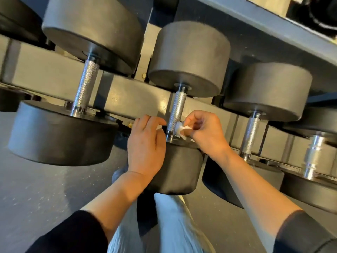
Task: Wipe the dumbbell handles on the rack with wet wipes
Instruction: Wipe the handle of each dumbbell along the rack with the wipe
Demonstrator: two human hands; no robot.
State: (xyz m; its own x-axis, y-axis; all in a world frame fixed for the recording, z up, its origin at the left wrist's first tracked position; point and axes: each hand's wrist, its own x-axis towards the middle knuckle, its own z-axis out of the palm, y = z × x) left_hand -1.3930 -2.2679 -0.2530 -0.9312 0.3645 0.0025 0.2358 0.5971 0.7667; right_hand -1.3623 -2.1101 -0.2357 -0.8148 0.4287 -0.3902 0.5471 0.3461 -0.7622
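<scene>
Head view showed both hands at the near end of the middle handle point(177, 110) on the rack point(127, 94): the right hand point(206, 132) pinched a white wipe point(179, 129) against the knurled steel, and the left hand point(145, 147) curled on a scrap of wipe point(159, 127) beside it. My guess was the bunched wipe could snag on the knurling and tear, or skip the handle's far end.

We see matte black weight heads point(189, 57) on the dumbbells, their handles point(177, 110) bright silver with a fine cross-hatched knurl (the end collars are smooth and shiny). The wipe point(179, 129) is white, the rack rail point(131, 95) dull grey. Sleeves point(73, 232) are black, the trousers point(169, 223) pale grey, over a dark grey speckled floor point(36, 189).
</scene>
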